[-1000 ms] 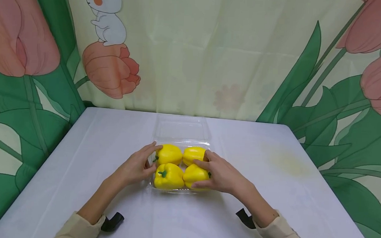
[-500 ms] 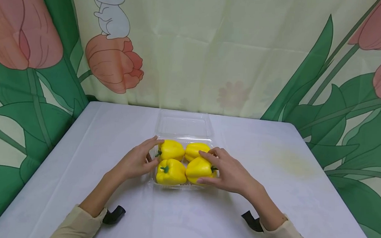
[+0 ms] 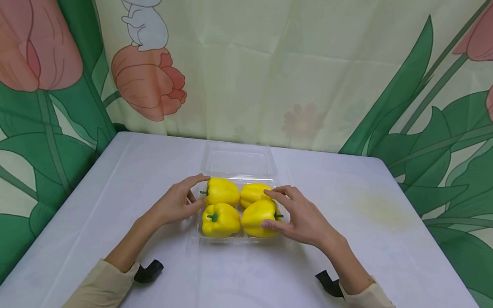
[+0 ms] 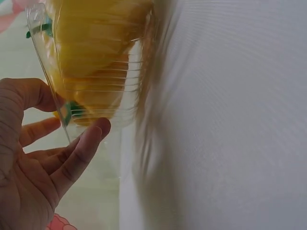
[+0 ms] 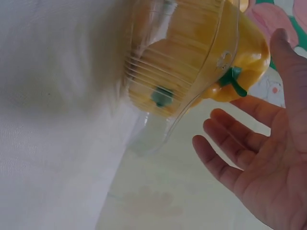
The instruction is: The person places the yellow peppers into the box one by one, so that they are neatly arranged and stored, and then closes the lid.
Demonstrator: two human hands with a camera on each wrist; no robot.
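Several yellow bell peppers with green stems lie in a clear hinged plastic container (image 3: 227, 240). At its left side my left hand (image 3: 177, 203) holds the back left pepper (image 3: 222, 192) between thumb and index finger. The left wrist view shows that hand (image 4: 53, 163) straddling the rim, lower fingers outside the ribbed wall. My right hand (image 3: 303, 215) hovers with relaxed fingers at the right side, overlapping the front right pepper (image 3: 258, 216). Space shows between that hand's fingers (image 5: 216, 155) and the container in the right wrist view. The front left pepper (image 3: 221, 221) sits untouched.
The container's transparent lid (image 3: 239, 160) lies folded back toward the far table edge. A white cloth covers the table (image 3: 343, 193). Behind it hangs a curtain (image 3: 241, 72) printed with tulips. A black strap piece (image 3: 149, 271) shows at the left cuff.
The back left pepper has turned, its stem now pointing straight left. My right hand has drawn back from the front right pepper, exposing its stem. The head view has shifted slightly.
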